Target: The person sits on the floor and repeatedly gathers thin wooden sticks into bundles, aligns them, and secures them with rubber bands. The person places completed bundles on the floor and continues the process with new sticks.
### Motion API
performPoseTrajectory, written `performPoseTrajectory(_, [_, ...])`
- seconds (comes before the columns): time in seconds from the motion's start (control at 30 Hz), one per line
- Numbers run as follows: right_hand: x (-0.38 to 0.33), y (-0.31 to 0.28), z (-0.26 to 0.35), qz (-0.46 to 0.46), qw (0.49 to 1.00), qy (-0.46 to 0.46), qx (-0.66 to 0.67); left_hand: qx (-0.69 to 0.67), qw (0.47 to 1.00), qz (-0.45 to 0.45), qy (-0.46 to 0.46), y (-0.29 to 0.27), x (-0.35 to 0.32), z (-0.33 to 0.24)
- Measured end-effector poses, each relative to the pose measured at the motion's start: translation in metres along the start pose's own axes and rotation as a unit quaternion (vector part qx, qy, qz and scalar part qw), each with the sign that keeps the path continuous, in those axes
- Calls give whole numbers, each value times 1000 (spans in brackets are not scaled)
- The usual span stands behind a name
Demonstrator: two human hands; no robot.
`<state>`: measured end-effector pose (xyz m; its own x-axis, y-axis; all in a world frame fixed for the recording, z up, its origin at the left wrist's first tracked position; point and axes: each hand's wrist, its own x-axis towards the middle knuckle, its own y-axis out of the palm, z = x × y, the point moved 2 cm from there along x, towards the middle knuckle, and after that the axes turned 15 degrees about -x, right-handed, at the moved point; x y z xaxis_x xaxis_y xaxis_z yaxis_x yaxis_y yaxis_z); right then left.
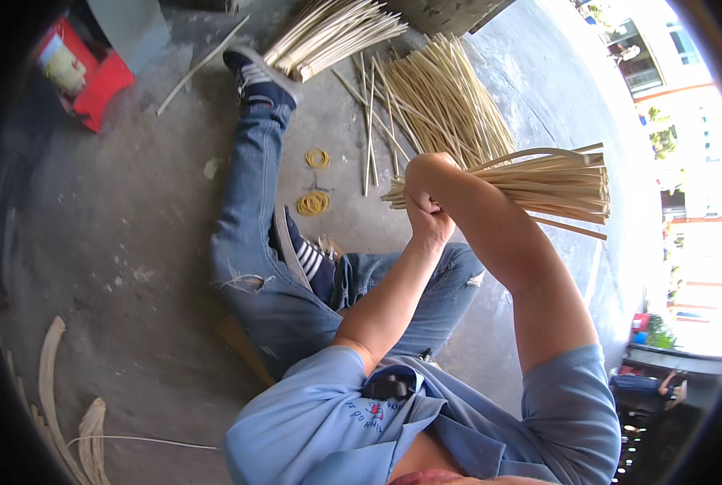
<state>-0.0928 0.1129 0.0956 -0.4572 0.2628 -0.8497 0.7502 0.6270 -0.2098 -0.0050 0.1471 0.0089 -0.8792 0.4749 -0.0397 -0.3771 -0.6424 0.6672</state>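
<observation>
A thick bundle of pale rattan-like sticks [556,187] lies sideways above my right knee, its cut ends spread out to the right. My left hand [427,217] is closed around the bundle's left part. Bent over at the wrist, my right hand [430,168] is closed on the same part from above, crossing close over the left one. The fingers partly hide each other. Just beyond the hands, a loose heap of similar sticks [450,101] rests on the floor. Two small piles of yellow rubber bands, a far one [317,158] and a near one [313,204], lie left of the hands.
Another pile of sticks [336,39] sits beyond my outstretched left shoe [262,77]. A single stick [203,65] lies left of that shoe. At the far left stands a red container [110,85]. Curved pale strips [92,440] are at the lower left.
</observation>
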Motion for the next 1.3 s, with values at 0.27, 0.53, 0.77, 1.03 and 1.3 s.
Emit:
performPoseTrajectory(0.27, [73, 44, 60, 132, 990, 25, -41, -41, 988, -116, 89, -6, -27, -30])
performPoseTrajectory(0.53, [96, 18, 79, 152, 985, 24, -77, -95, 992, -61, 63, -60, -19, -90])
performPoseTrajectory(0.77, [84, 12, 60, 174, 980, 12, -96, -109, 984, -126, 61, -87, -15, -78])
performPoseTrajectory(1.03, [95, 45, 74, 180, 981, 21, -65, -83, 991, -93, 46, -104, -24, -87])
performPoseTrajectory(1.3, [89, 61, 79, 179, 982, 16, -59, -20, 976, -192, 103, -78, -21, -64])
